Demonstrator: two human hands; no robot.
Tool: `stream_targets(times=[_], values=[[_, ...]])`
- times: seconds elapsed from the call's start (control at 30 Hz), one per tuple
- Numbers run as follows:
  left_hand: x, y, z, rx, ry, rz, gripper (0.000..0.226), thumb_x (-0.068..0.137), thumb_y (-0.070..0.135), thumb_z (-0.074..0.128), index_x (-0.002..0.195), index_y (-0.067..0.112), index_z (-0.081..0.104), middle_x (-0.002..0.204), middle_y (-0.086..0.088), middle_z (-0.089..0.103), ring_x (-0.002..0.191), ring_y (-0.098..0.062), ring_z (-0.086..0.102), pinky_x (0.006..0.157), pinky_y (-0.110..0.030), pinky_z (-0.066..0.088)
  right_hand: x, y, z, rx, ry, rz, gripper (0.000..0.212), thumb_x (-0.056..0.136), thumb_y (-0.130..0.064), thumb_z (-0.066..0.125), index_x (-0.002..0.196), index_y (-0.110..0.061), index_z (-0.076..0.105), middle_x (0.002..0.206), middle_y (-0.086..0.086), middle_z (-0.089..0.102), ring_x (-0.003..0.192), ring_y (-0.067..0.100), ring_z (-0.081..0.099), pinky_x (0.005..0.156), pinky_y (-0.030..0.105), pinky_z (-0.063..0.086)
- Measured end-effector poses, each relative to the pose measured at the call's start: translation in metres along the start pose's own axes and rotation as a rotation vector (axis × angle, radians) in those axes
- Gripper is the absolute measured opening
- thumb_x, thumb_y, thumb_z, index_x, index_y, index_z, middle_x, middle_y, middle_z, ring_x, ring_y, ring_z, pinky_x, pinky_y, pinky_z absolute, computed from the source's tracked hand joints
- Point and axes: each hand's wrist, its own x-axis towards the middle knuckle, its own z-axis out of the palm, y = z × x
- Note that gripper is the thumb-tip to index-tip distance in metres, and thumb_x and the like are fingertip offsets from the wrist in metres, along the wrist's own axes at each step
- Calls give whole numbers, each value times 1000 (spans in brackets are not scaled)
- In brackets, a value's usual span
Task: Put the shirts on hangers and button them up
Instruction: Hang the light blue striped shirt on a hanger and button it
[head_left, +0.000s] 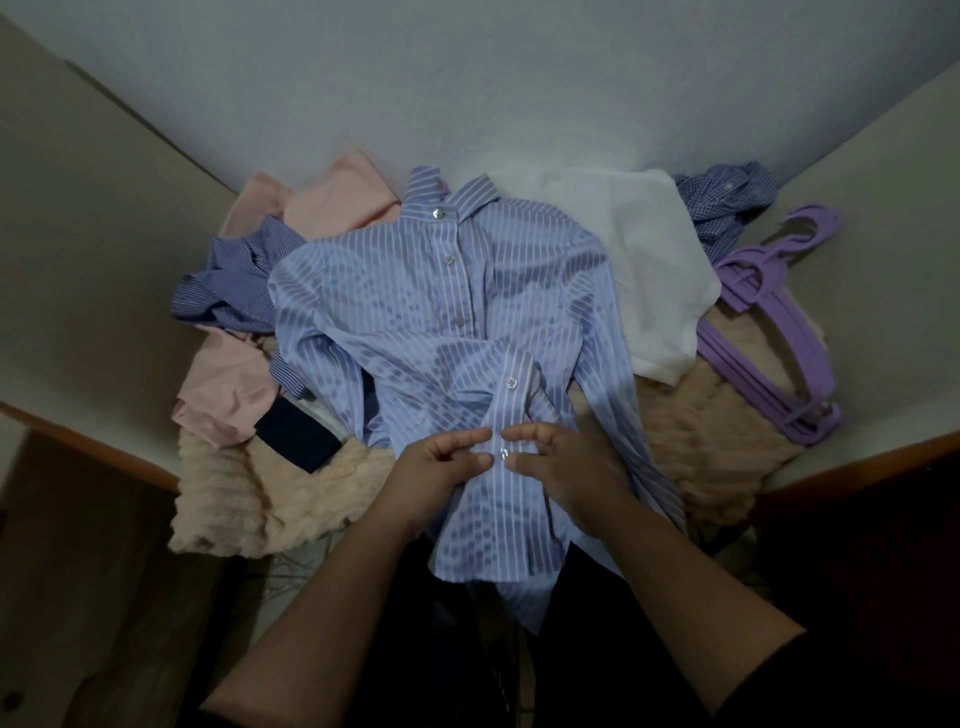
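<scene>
shirt (441, 312) lies flat on the bed, placket running collar-to-hem toward the person; left hand (441, 467) and right hand (561, 467) pinch the placket either side of a low button (503, 453), equally near.

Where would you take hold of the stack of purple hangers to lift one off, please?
Grip the top hanger's neck just below the hooks, on the purple hangers. Come from above on the right side with the right hand. The hooks point away toward the wall and stand clear of the cloth, while the shoulders lie nested flat, so the neck is probably the easiest part to separate.
</scene>
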Motion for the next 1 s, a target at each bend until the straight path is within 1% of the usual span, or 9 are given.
stream_targets(times=[0.1,0.17,0.3,0.4,0.5,0.63,0.73,0.87,1.0], values=[[4,7,-1,6,63,28,28,81,-2,70,104,14,70,97,-13,71,86,-19,68,78,-28,57,4,-8,-4,-24,33,-15,21,86,-6,64,91,-27,67,107,6,66,96,21,65,87,42,54],[10,17,-1,24,63,67,28,82,-2,67,107,10,69,102,-8,72,88,-14,68,79,-23,56,10,-18,-7,-46,78,-47,19,87,-7,63,90,-25,67,100,4,67,87,17,66,76,34,56],[28,45,1,71,48,136,26,86,3,66,108,15,68,97,6,71,84,-1,68,73,-16,53,27,-43,-12,-81,162,-163,16,88,-4,61,96,-16,68,78,-8,60,71,2,58,68,20,46],[46,69,4,45,78,155,22,84,6,68,98,23,68,96,3,71,85,-10,67,76,-24,54,48,-63,-15,-75,212,-208,16,86,-1,63,95,-13,69,76,-7,62,65,-4,58,63,9,44],[70,92,5,70,115,227,21,86,6,67,100,21,67,99,1,70,84,-6,65,72,-18,51,72,-80,-16,-75,231,-241,15,86,-3,63,94,-13,69,84,0,66,81,11,61,76,18,48],[106,123,2,132,199,314,18,87,8,67,101,20,68,102,-4,71,88,-11,64,77,-23,51,106,-109,-18,-84,212,-273,15,90,-8,59,102,-12,67,77,-10,59,67,0,53,55,5,41],[134,147,0,185,274,399,17,87,8,66,102,15,69,100,-9,69,84,-14,63,77,-26,50,135,-132,-17,-16,215,-273,19,91,-6,58,108,-11,65,78,-8,58,68,-1,51,56,6,40],[172,180,-1,434,402,552,27,85,12,68,111,14,69,130,-13,53,124,-23,49,104,-29,37,171,-162,-15,73,195,-281,25,89,-5,57,107,-22,61,96,-2,58,80,6,52,60,18,40],[194,210,1,570,472,490,40,86,32,67,124,22,63,154,-13,25,140,-21,29,112,-31,28,197,-182,-13,206,138,-215,28,92,-7,52,113,-23,58,83,1,54,64,11,46,54,23,34]])
